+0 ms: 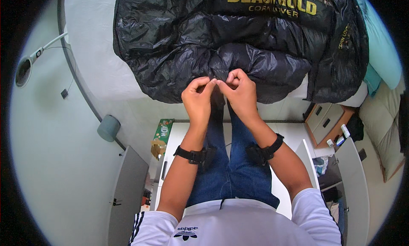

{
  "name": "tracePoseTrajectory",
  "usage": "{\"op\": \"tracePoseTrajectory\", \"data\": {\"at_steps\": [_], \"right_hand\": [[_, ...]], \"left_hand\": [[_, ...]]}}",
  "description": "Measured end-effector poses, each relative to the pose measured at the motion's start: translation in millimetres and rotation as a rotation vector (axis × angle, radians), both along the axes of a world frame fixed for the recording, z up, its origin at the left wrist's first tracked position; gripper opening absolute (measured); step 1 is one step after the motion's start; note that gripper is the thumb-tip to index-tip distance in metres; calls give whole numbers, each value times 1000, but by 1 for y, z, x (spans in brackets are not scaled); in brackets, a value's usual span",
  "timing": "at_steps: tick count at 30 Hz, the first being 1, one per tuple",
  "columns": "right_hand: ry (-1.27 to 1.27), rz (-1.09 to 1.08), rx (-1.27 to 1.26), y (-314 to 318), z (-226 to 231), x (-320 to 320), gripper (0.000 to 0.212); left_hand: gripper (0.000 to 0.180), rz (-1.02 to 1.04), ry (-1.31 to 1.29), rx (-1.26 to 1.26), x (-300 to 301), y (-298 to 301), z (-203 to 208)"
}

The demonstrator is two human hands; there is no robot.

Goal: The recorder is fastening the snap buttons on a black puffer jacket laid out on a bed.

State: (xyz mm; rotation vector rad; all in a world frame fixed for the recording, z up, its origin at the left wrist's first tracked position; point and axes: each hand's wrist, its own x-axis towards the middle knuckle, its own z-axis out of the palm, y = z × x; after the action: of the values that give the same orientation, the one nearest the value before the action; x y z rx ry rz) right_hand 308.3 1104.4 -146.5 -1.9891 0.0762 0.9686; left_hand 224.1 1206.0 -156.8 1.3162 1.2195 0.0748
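A glossy black puffer jacket [179,37] with gold lettering lies spread on a white-covered bed. At its near edge, around the middle, my left hand [198,97] and my right hand [242,90] meet with thumbs and forefingers pinched together. Dark fabric at the jacket's hem, where the front opening seems to run, sits between the fingertips. The small part gripped there is too small to make out. Both wrists wear black straps.
White bedding [91,46] lies left of the jacket, with teal bedding [383,41] at the right. A grey-green bin [109,128] stands by the left wall, near a green box [163,133]. A wooden-framed cabinet [328,122] and an open white door [355,190] are at the right.
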Motion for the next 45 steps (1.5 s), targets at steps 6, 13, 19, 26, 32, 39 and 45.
{"op": "tracePoseTrajectory", "data": {"at_steps": [6, 13, 19, 26, 32, 39, 45], "right_hand": [[-95, -52, 80, 1, -2, -4, 27], [-183, 6, 25, 3, 3, -6, 25], [-232, 27, 3, 3, -2, -11, 25], [-245, -49, 36, 6, -8, -15, 33], [-93, -136, 52, 9, -19, -8, 42], [-173, 77, 29, 5, -39, 1, 41], [-116, 172, 21, 7, -37, -3, 35]], "left_hand": [[12, -144, -21, 209, -1, 3, 1], [8, -313, -46, 447, 0, 3, 4], [9, -454, -71, 575, -4, 4, 0], [9, -490, -117, 636, -4, 1, 0], [11, -236, -31, 244, -6, -4, 3], [21, -266, -178, 157, -18, -2, -9], [19, -184, -177, 18, -22, 4, -14]]}}
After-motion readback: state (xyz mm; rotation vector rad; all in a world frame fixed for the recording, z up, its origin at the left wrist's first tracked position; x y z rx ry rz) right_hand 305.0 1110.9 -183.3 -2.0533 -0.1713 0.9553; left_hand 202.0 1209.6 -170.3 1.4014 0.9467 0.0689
